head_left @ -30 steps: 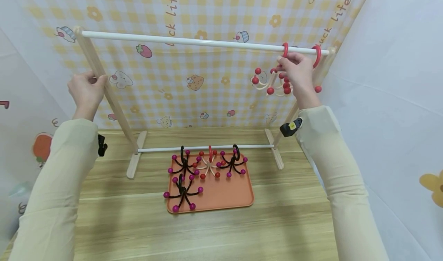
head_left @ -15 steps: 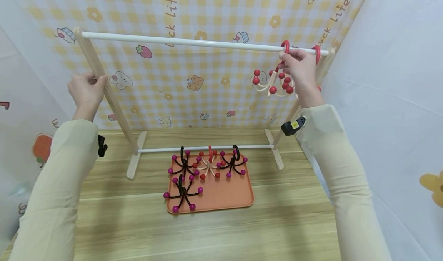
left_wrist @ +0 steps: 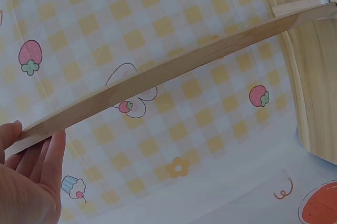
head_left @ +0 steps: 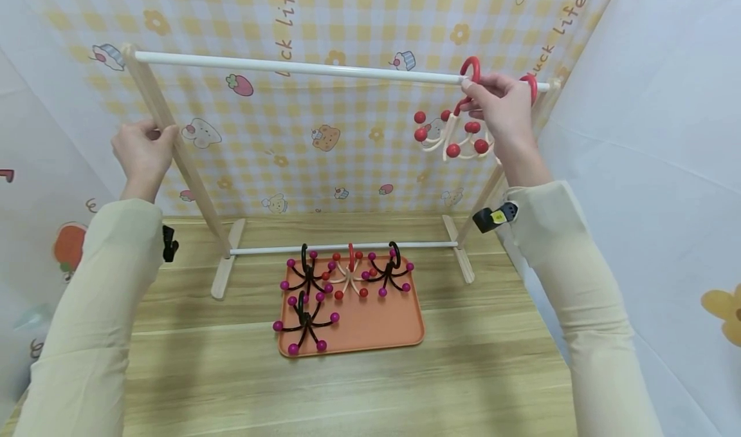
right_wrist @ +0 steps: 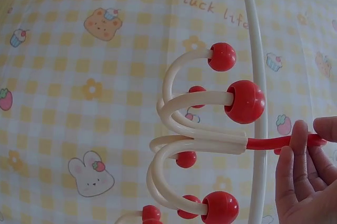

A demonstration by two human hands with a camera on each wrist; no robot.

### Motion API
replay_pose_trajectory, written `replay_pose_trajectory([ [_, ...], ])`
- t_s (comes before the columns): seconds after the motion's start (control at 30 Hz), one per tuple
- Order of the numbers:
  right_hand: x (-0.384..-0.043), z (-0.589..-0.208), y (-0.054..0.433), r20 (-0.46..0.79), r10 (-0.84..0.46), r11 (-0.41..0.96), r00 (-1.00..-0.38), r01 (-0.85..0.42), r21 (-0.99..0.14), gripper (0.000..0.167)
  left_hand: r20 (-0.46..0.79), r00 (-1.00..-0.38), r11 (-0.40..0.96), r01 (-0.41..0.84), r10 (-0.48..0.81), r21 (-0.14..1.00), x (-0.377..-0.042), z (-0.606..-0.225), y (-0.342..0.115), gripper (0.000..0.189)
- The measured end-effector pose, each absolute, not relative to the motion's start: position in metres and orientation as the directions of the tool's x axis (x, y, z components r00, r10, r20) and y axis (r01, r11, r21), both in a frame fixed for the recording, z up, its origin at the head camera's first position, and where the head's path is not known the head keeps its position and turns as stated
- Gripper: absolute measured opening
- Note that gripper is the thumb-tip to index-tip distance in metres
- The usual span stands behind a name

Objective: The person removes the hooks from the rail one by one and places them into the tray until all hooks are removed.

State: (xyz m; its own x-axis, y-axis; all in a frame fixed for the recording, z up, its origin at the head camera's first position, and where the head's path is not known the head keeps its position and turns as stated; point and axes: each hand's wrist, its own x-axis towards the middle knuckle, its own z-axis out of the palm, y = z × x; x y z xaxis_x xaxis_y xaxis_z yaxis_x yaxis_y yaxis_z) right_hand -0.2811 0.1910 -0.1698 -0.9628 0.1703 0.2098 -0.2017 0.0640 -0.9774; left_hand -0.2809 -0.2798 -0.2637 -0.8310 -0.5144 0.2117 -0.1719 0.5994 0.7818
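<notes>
My left hand (head_left: 143, 152) pinches the left wooden post (head_left: 193, 176) of a rack between thumb and fingers; the left wrist view shows the thumb on one side of the post (left_wrist: 158, 77). At the rack's right, my right hand (head_left: 509, 118) grips the red hook of a cream hanger (right_wrist: 210, 144) whose curved arms end in red balls. The hook's curve stands a little above the white top rod (head_left: 301, 68), overlapping it in the head view. A second red hook (head_left: 531, 87) sits on the rod just right of that hand, its lower part mostly hidden.
On the wooden table an orange tray (head_left: 376, 331) bears a cream hanger (head_left: 350, 279) with red balls and several black hangers (head_left: 307, 321) with magenta balls. Behind it runs a white lower rod (head_left: 260, 251). A checked cloth (head_left: 359, 167) hangs behind the rack.
My right hand has raised the red hook from on the rod to slightly above it and shifted it a little left; the hanger tilts with it. The left hand keeps its place.
</notes>
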Motion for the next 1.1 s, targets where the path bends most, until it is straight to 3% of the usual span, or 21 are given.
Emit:
replay_pose_trajectory([
  [0.47,-0.266,-0.185,0.185,0.225,0.082,0.113,-0.971,-0.215,-0.97,0.028,0.213,-0.83,0.603,-0.174,-0.515,0.779,-0.282,-0.264,-0.281,0.044],
  [1.1,-0.261,-0.243,0.169,0.142,0.001,0.19,-0.99,-0.139,-0.972,0.016,0.213,-0.83,0.608,-0.18,-0.516,0.773,-0.282,-0.264,-0.28,0.044],
])
